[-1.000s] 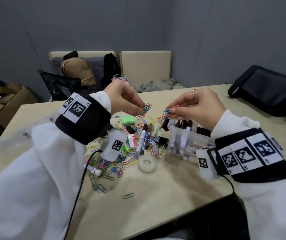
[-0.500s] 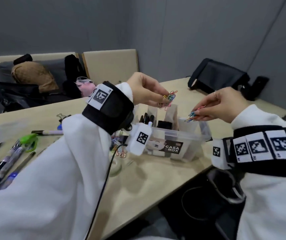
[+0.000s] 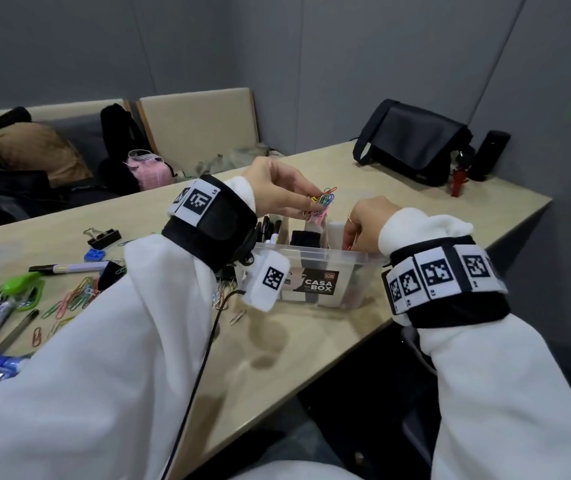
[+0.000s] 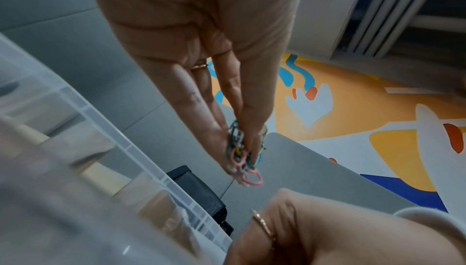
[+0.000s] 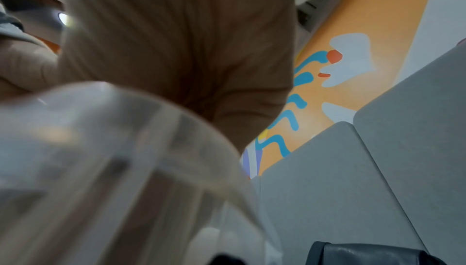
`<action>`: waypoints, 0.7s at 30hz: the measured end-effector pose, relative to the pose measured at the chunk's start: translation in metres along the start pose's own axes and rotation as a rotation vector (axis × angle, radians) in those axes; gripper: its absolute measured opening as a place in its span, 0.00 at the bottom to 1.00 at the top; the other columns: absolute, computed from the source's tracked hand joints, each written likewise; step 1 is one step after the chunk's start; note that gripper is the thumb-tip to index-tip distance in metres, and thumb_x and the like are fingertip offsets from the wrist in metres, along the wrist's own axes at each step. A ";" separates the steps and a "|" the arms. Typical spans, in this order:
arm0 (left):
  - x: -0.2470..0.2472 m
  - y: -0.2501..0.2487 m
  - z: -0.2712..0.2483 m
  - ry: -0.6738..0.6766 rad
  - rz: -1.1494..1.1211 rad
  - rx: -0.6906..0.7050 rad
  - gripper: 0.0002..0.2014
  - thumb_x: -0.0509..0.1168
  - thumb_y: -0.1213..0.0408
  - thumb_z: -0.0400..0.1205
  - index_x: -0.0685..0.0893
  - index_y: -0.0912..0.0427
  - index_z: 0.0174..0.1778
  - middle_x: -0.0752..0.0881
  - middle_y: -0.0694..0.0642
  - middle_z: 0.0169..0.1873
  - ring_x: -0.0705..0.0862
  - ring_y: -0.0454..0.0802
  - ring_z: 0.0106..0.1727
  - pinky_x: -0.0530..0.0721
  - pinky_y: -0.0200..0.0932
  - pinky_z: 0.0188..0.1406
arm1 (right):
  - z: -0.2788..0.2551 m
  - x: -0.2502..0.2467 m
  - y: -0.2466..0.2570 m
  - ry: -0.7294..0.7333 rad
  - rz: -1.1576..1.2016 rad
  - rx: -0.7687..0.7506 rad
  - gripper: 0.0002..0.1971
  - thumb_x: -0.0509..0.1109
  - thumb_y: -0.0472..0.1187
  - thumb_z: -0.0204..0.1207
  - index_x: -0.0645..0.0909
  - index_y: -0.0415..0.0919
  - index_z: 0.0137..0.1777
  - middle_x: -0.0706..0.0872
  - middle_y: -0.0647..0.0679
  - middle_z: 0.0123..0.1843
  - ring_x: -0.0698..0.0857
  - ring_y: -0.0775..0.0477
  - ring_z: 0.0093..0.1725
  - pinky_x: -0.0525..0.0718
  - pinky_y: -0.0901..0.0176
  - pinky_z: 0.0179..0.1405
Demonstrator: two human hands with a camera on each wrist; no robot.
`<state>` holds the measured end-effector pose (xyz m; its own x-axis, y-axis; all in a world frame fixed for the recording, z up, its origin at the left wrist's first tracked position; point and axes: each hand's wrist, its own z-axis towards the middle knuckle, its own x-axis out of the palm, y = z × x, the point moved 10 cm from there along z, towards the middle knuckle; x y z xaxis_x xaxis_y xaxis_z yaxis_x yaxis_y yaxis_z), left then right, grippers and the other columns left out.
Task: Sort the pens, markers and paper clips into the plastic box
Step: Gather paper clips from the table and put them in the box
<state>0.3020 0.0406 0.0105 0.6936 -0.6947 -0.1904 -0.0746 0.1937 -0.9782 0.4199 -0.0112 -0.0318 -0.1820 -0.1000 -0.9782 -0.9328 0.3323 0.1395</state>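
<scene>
- Your left hand (image 3: 277, 192) pinches a bunch of coloured paper clips (image 3: 324, 200) between thumb and fingertips; the wrist view shows the bunch hanging down from the pinch.
- The clips sit directly above the plastic box (image 3: 311, 271), over its middle compartments, so the drop looks like a short move straight down.
- Your right hand (image 3: 363, 225) reaches into the box's right end, fingers pointing down below the rim; you cannot tell from these views whether it holds anything.
- The left hand is the one carrying clips; aim them clear of the markers (image 3: 270, 226) standing in the box's left compartment.
- More loose clips (image 3: 76, 296) lie on the table (image 3: 311, 341), well to your left.
</scene>
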 end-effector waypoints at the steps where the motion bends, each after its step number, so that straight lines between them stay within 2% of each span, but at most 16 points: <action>1: -0.001 0.001 0.000 -0.003 0.001 0.000 0.06 0.72 0.82 0.71 0.86 0.70 0.41 0.89 0.49 0.26 0.88 0.40 0.28 0.83 0.28 0.28 | 0.001 0.002 0.000 0.016 -0.003 0.004 0.13 0.70 0.33 0.75 0.86 0.53 0.38 0.85 0.49 0.42 0.86 0.44 0.44 0.79 0.60 0.40; 5: 0.000 0.002 0.002 -0.002 0.001 -0.002 0.06 0.72 0.81 0.71 0.86 0.70 0.42 0.90 0.50 0.26 0.88 0.41 0.29 0.83 0.28 0.28 | 0.000 0.003 0.001 0.027 -0.007 -0.005 0.10 0.72 0.37 0.75 0.86 0.54 0.38 0.87 0.48 0.46 0.87 0.44 0.48 0.81 0.59 0.43; 8: 0.004 0.004 0.005 0.013 -0.005 -0.010 0.06 0.72 0.81 0.71 0.86 0.69 0.40 0.90 0.51 0.27 0.89 0.42 0.29 0.84 0.29 0.29 | 0.000 0.000 -0.001 0.026 0.021 -0.025 0.07 0.74 0.37 0.74 0.89 0.50 0.40 0.87 0.51 0.40 0.86 0.48 0.43 0.81 0.61 0.42; 10: 0.007 0.006 0.009 0.020 0.024 -0.010 0.06 0.73 0.79 0.70 0.87 0.66 0.38 0.90 0.51 0.28 0.89 0.43 0.31 0.86 0.31 0.31 | -0.001 -0.004 -0.007 0.032 0.154 -0.038 0.03 0.76 0.35 0.72 0.90 0.43 0.40 0.89 0.51 0.34 0.87 0.49 0.35 0.86 0.59 0.43; 12: 0.012 0.008 0.014 0.028 0.070 -0.007 0.06 0.75 0.78 0.69 0.88 0.63 0.35 0.90 0.53 0.29 0.88 0.45 0.32 0.89 0.35 0.37 | -0.002 -0.012 -0.019 0.007 0.355 -0.012 0.01 0.77 0.31 0.71 0.90 0.35 0.41 0.91 0.44 0.33 0.91 0.42 0.36 0.91 0.50 0.45; 13: 0.014 0.008 0.017 0.033 0.090 -0.006 0.07 0.76 0.78 0.68 0.88 0.63 0.35 0.90 0.54 0.30 0.88 0.48 0.34 0.89 0.38 0.40 | -0.004 -0.019 -0.027 -0.043 0.417 0.004 0.01 0.76 0.30 0.72 0.89 0.33 0.41 0.90 0.42 0.33 0.91 0.40 0.37 0.91 0.49 0.44; 15: 0.020 0.008 0.020 0.050 0.118 -0.012 0.06 0.76 0.78 0.68 0.88 0.64 0.35 0.90 0.56 0.31 0.88 0.52 0.36 0.90 0.43 0.45 | -0.007 -0.034 -0.044 -0.148 0.463 0.036 0.02 0.75 0.29 0.73 0.88 0.32 0.40 0.90 0.40 0.33 0.91 0.44 0.37 0.91 0.61 0.37; 17: 0.025 0.006 0.022 0.055 0.139 -0.019 0.06 0.76 0.78 0.68 0.88 0.65 0.36 0.90 0.55 0.31 0.88 0.51 0.35 0.90 0.41 0.43 | -0.010 -0.040 -0.055 -0.188 0.490 0.051 0.01 0.75 0.29 0.73 0.88 0.31 0.41 0.90 0.38 0.34 0.90 0.48 0.35 0.88 0.69 0.30; 19: 0.030 0.005 0.024 0.041 0.149 -0.018 0.06 0.76 0.78 0.68 0.88 0.68 0.38 0.90 0.55 0.31 0.88 0.50 0.34 0.89 0.38 0.39 | -0.011 -0.043 -0.063 -0.203 0.505 0.059 0.01 0.74 0.28 0.73 0.88 0.31 0.41 0.90 0.37 0.35 0.90 0.49 0.34 0.87 0.70 0.29; 21: 0.036 0.006 0.026 0.046 0.164 -0.023 0.06 0.76 0.78 0.68 0.88 0.70 0.39 0.90 0.58 0.33 0.87 0.52 0.35 0.90 0.40 0.42 | -0.010 -0.044 -0.068 -0.227 0.514 0.065 0.02 0.74 0.28 0.73 0.88 0.32 0.41 0.90 0.37 0.36 0.90 0.48 0.34 0.88 0.68 0.31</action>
<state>0.3446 0.0349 -0.0005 0.6376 -0.6858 -0.3508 -0.2007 0.2917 -0.9352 0.4886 -0.0386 0.0037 -0.5294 0.2918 -0.7966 -0.7195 0.3432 0.6038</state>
